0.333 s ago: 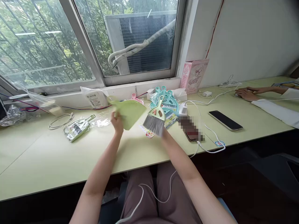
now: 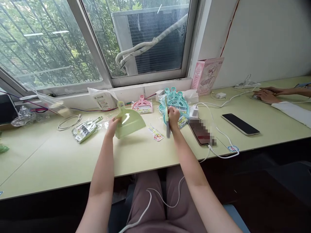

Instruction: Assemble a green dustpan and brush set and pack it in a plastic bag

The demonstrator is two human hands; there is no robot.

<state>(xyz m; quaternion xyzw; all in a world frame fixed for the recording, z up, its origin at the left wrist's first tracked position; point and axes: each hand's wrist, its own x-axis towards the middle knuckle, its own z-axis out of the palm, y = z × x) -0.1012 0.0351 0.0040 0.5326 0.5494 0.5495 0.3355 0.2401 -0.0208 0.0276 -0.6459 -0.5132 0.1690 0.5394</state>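
Observation:
My left hand [image 2: 112, 127] grips a light green dustpan [image 2: 131, 124] by its left side, holding it just over the table. In my right hand [image 2: 173, 116] is a small hand brush [image 2: 167, 124], turned edge-on so that its face is hidden. Between the two lies a colourful printed card [image 2: 157, 135]. Behind my right hand sit several teal brush-and-dustpan sets [image 2: 179, 99] in clear wrap. A wrapped pink set [image 2: 142, 105] rests near the window sill. Left of the dustpan lies a wrapped green set [image 2: 85, 130].
A phone [image 2: 201, 134] with a white cable lies right of my right arm, and another phone [image 2: 240, 124] farther right. A pink box [image 2: 208, 76] stands by the wall. At the far right a person's hands [image 2: 267, 94] rest on the table [image 2: 60, 165].
The dustpan has tilted and moved slightly left. The brush has turned from face-on to edge-on, and my right hand has risen. The view has shifted slightly, uncovering the card and pink set.

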